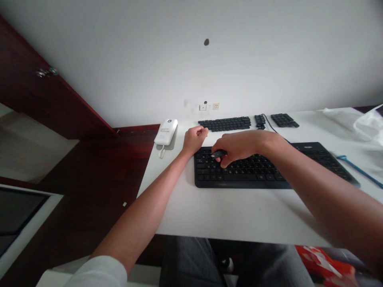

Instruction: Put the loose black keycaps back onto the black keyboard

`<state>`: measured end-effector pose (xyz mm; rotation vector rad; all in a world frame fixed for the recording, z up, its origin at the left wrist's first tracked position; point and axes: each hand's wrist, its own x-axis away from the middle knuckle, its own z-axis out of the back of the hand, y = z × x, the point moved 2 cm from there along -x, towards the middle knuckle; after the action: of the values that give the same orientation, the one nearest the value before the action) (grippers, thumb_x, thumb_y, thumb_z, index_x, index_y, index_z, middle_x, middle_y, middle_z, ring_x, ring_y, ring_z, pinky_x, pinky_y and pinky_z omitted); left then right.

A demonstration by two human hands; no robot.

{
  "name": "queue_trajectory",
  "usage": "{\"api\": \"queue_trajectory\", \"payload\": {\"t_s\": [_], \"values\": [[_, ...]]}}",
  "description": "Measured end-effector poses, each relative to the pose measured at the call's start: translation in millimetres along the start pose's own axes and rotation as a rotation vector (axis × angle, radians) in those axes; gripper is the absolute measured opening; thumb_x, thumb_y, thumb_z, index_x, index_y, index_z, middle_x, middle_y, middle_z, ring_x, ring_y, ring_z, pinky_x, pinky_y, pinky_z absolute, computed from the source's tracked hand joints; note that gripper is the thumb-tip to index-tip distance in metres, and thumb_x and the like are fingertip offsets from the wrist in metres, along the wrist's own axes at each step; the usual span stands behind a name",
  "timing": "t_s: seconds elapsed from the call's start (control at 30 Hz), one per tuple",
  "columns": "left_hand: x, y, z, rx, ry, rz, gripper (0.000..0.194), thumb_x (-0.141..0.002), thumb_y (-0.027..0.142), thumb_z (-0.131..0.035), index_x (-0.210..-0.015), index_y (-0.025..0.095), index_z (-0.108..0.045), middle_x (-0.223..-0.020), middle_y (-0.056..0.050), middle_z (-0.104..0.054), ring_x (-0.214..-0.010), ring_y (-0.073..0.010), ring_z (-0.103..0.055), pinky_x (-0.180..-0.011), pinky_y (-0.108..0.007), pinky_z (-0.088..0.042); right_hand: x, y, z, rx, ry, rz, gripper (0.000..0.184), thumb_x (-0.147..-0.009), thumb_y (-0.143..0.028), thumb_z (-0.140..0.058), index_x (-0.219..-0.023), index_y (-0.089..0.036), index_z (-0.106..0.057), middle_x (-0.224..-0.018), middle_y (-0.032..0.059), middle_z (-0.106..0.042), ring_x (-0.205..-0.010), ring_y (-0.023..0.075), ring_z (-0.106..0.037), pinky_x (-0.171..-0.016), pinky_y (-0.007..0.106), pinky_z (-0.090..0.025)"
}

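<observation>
White desk (233, 215): right hand (239, 146) pinches a keycap (219, 154) over the keyboard (269, 167), left hand (195, 138) fisted at its corner; loose pinch could drop it.

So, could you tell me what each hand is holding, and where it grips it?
The right hand pinches a small black keycap by its end, above the black keyboard. The left hand is fisted; contents cannot be told.

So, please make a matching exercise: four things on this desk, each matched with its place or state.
Things:
1. black keyboard
2. white device
3. blue tool
4. small black piece

Places:
A. pinched in the right hand
B. by the desk's far left corner
C. under both hands
D. right of the keyboard

Pairs: 1-C, 2-B, 3-D, 4-A. The left hand, closed, rests at the keyboard's far left corner.
</observation>
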<state>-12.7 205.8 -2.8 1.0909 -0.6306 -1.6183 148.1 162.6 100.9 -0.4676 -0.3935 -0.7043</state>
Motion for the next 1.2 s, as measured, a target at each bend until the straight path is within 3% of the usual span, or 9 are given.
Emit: {"api": "queue_trajectory", "payload": {"t_s": [0.17, 0.3, 0.43, 0.53, 0.7, 0.87, 0.97, 1.07, 1.2], "values": [[-0.1, 0.7, 0.7, -0.030, 0.021, 0.021, 0.040, -0.093, 0.040, -0.057, -0.059, 0.020, -0.048, -0.054, 0.004, -0.041, -0.058, -0.0123, -0.039, -0.059, -0.029, -0.026, 1.9, 11.5, 7.4, -0.175, 0.366, 0.179, 0.030, -0.089, -0.050, -0.075, -0.086, -0.021, -0.069, -0.071, 0.0002, -0.062, -0.064, 0.0166, -0.051, -0.065, 0.033, -0.032], [-0.3, -0.5, -0.3, -0.017, 0.007, 0.035, 0.039, -0.094, 0.042, -0.055, -0.062, 0.020, -0.052, -0.056, 0.003, -0.047, -0.059, -0.0131, -0.044, -0.060, -0.029, -0.029, 11.7, 17.2, -18.9, -0.774, 0.681, 0.322, 0.045, -0.088, -0.054, -0.076, -0.068, -0.022, -0.052, -0.059, -0.0048, -0.042, -0.055, 0.0126, -0.035, -0.056, 0.032, -0.025], [-1.1, -2.7, -1.5, -0.013, -0.004, 0.015, 0.038, -0.093, 0.042, -0.055, -0.063, 0.020, -0.056, -0.054, 0.003, -0.048, -0.058, -0.0136, -0.047, -0.061, -0.028, -0.031, 19.0, 18.8, -52.0, -1.474, 0.768, 0.474, 0.058, -0.098, -0.052, -0.059, -0.060, -0.024, -0.027, -0.049, -0.0078, -0.016, -0.046, 0.0121, -0.016, -0.049, 0.032, -0.021], [-0.7, -3.2, -1.2, -0.015, 0.007, 0.003, 0.038, -0.093, 0.042, -0.055, -0.062, 0.020, -0.056, -0.054, 0.003, -0.048, -0.057, -0.0134, -0.046, -0.060, -0.028, -0.030, 18.5, 13.3, -59.4, -1.623, 0.770, 0.520, 0.056, -0.097, -0.052, -0.059, -0.060, -0.023, -0.030, -0.052, -0.0063, -0.018, -0.048, 0.0130, -0.020, -0.050, 0.031, -0.026], [0.8, -2.2, -1.5, -0.025, -0.003, -0.006, 0.039, -0.095, 0.043, -0.054, -0.063, 0.020, -0.055, -0.054, 0.003, -0.048, -0.057, -0.0132, -0.045, -0.060, -0.028, -0.031, 11.5, -2.8, -61.0, -1.498, 0.820, 0.550, 0.056, -0.094, -0.067, -0.064, -0.064, -0.021, -0.050, -0.059, -0.0027, -0.038, -0.056, 0.0143, -0.038, -0.056, 0.031, -0.035], [1.0, -1.4, -2.4, -0.021, 0.002, -0.012, 0.038, -0.095, 0.042, -0.054, -0.064, 0.020, -0.057, -0.055, 0.003, -0.050, -0.058, -0.0131, -0.044, -0.060, -0.028, -0.030, 10.5, -2.1, -68.1, -1.431, 0.872, 0.456, 0.056, -0.094, -0.069, -0.063, -0.068, -0.022, -0.047, -0.057, -0.0067, -0.033, -0.045, 0.0091, -0.025, -0.044, 0.026, -0.020], [1.3, -0.4, -2.0, -0.010, 0.006, -0.019, 0.038, -0.094, 0.042, -0.055, -0.064, 0.020, -0.057, -0.055, 0.002, -0.050, -0.058, -0.0134, -0.045, -0.060, -0.028, -0.030, 21.7, 6.4, -62.3, -1.027, 0.891, 0.272, 0.051, -0.092, -0.065, -0.069, -0.070, -0.021, -0.054, -0.058, -0.0048, -0.042, -0.049, 0.0099, -0.033, -0.048, 0.027, -0.026], [1.7, 0.7, -1.2, -0.009, 0.003, -0.008, 0.037, -0.094, 0.041, -0.055, -0.064, 0.020, -0.057, -0.056, 0.003, -0.051, -0.059, -0.0135, -0.046, -0.060, -0.028, -0.030, 35.5, 10.9, -52.0, -0.483, 0.742, 0.113, 0.039, -0.087, -0.058, -0.077, -0.079, -0.020, -0.068, -0.065, -0.0015, -0.057, -0.057, 0.0129, -0.046, -0.058, 0.029, -0.035], [1.5, 0.1, -1.2, -0.021, -0.008, -0.001, 0.037, -0.094, 0.041, -0.054, -0.065, 0.020, -0.057, -0.056, 0.003, -0.050, -0.060, -0.0134, -0.046, -0.060, -0.027, -0.030, 41.8, 9.3, -49.8, -0.230, 0.451, 0.048, 0.039, -0.083, -0.061, -0.077, -0.091, -0.023, -0.073, -0.071, -0.0004, -0.065, -0.060, 0.0152, -0.053, -0.059, 0.029, -0.035]]}}
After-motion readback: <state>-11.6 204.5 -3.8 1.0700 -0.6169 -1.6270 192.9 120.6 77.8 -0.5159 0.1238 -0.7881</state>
